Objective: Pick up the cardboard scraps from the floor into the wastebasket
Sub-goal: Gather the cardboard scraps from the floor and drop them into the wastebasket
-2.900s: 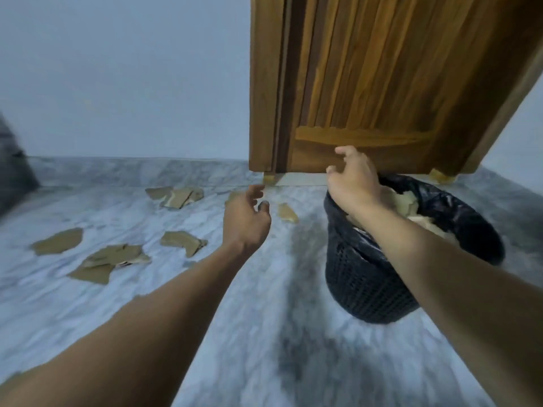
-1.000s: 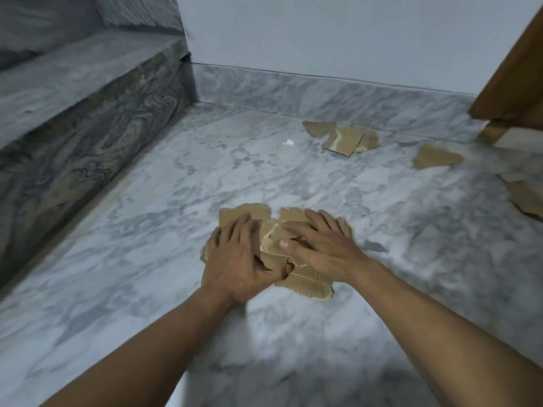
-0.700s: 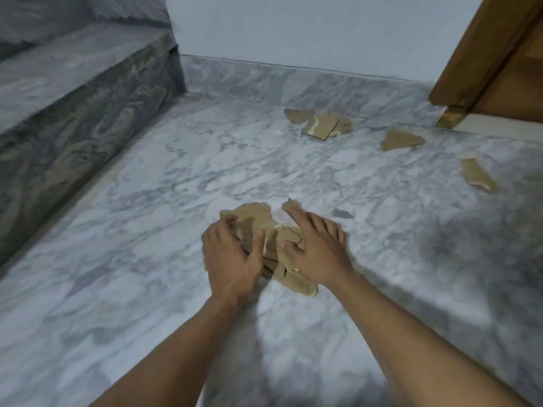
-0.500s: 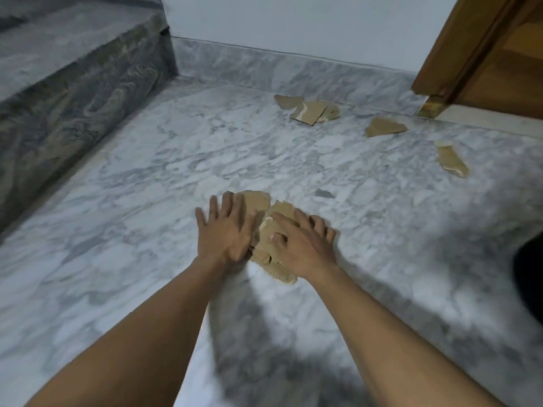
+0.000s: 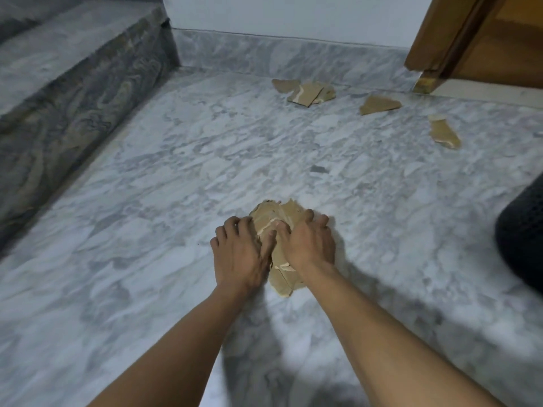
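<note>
Grip first: both hands are clamped on the same pile of cardboard scraps (image 5: 269, 214), a bit below the middle of the frame. The left hand (image 5: 238, 255) has its fingers curled in against the pile's left edge, with the thumb lying over the cardboard. The right hand (image 5: 308, 245) is curled over the right side, thumb tucked in toward the middle. So the grip is pressed together around the pile from both sides, not spread. The pile sits low on the grey-white marble floor (image 5: 176, 186), and a tongue of cardboard pokes out toward the bottom of the frame between the two wrists. Can't tell if it's lifted off the floor at all.

Further out there are more loose bits. A cluster of scraps (image 5: 307, 92) lies at upper centre, near the marble skirting (image 5: 264, 51). A single scrap (image 5: 379, 104) lies to the right of that, and a long scrap (image 5: 443, 135) is further right and a little lower.

The wastebasket (image 5: 523, 239) is black mesh, cut off by the right edge and well apart from the hands. A marble step (image 5: 73, 63) fills the upper left, and a wooden door (image 5: 484, 33) takes the upper right corner.
</note>
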`<state>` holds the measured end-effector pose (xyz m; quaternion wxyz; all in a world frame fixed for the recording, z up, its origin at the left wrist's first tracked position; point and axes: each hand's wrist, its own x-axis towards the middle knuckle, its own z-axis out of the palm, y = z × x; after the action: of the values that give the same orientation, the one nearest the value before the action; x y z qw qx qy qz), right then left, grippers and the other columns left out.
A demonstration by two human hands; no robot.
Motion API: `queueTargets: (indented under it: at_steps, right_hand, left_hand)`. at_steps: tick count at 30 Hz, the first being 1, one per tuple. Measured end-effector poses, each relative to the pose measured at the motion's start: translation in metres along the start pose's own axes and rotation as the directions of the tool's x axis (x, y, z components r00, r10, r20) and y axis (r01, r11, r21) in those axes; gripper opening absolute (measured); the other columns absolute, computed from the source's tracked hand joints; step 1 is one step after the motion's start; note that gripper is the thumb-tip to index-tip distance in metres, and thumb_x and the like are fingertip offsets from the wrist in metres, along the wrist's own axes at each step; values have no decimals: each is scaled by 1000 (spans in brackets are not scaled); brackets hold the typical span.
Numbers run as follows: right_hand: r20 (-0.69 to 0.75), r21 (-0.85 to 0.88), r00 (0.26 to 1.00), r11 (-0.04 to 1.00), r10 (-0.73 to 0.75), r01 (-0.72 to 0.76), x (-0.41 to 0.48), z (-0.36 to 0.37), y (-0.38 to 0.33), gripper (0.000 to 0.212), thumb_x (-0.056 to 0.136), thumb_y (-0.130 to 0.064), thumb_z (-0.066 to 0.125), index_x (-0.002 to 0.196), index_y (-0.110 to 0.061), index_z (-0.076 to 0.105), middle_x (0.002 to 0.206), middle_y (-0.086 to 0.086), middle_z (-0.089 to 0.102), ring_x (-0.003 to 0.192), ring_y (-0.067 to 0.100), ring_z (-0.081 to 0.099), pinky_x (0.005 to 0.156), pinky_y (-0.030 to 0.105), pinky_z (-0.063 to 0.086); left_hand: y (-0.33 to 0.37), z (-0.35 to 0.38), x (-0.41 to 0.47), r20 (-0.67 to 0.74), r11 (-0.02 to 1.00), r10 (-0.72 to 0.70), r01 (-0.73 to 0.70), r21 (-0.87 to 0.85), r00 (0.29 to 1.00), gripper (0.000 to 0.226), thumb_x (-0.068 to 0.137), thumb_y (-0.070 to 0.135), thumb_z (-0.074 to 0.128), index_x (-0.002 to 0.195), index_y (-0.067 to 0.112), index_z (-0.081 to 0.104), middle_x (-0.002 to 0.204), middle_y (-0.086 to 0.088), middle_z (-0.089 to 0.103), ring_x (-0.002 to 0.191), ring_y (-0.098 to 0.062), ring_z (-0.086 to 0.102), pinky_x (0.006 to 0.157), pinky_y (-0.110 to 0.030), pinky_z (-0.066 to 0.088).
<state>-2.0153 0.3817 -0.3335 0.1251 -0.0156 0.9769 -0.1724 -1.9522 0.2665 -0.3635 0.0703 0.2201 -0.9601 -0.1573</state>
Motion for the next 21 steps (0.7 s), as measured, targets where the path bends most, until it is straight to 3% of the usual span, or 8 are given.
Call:
queueTargets:
  at_steps: [4, 8, 11, 14, 17, 21]
  right_hand:
    - [9, 56, 998, 997, -62, 62, -17, 2, -3, 55, 102, -54, 43, 134, -10, 38, 130, 18, 50, 110, 34, 59, 73, 36, 41]
    - [29, 236, 991, 964, -131, 121, -18, -3, 2, 63, 99, -49, 54, 148, -18, 29, 140, 12, 47, 113, 36, 60, 75, 37, 45]
    - [47, 154, 984, 974, -173, 164, -11, -7, -2, 71, 98, -52, 54, 154, -17, 27, 146, 10, 41, 119, 35, 58, 86, 39, 48]
    - [56, 47, 972, 973, -229, 227, -6, -7, -5, 62, 97, -58, 49, 143, -18, 41, 134, 10, 45, 108, 35, 61, 80, 38, 47]
    - [107, 35, 962, 968, -250, 248, 0, -8, -4, 62, 96, -58, 49, 141, -17, 40, 134, 11, 43, 109, 38, 61, 83, 41, 49]
    - [140, 84, 961, 970, -239, 229, -5, -7, -5, 62, 99, -54, 46, 142, -10, 33, 134, 15, 50, 112, 39, 59, 80, 40, 46]
  left_hand:
    - [1, -1, -4, 14, 1000, -15, 15, -14, 1000, 77, 91, 72, 23, 145, 20, 43, 139, -4, 47, 120, -27, 42, 99, -40, 35]
    - [0, -5, -8, 44, 992, 10, -4, -128, 999, 71, 91, 58, 26, 150, 22, 41, 139, -9, 50, 123, -30, 40, 101, -43, 32]
    - [-2, -3, -1, 16, 984, 37, -34, -177, 999, 59, 95, 44, 27, 146, 19, 47, 130, -13, 57, 115, -32, 44, 95, -41, 32]
    - [-8, -5, -6, -2, 984, 72, -72, -164, 997, 57, 100, 45, 22, 145, 19, 45, 124, -10, 57, 113, -29, 44, 95, -37, 30]
    - [-11, -7, -24, -9, 988, 135, -136, -79, 991, 54, 103, 40, 21, 148, 17, 40, 121, -8, 53, 112, -27, 42, 97, -37, 33]
    - [-13, -3, -24, 3, 996, 91, -90, -19, 996, 49, 105, 34, 25, 147, 16, 42, 126, -8, 52, 114, -28, 43, 99, -40, 36]
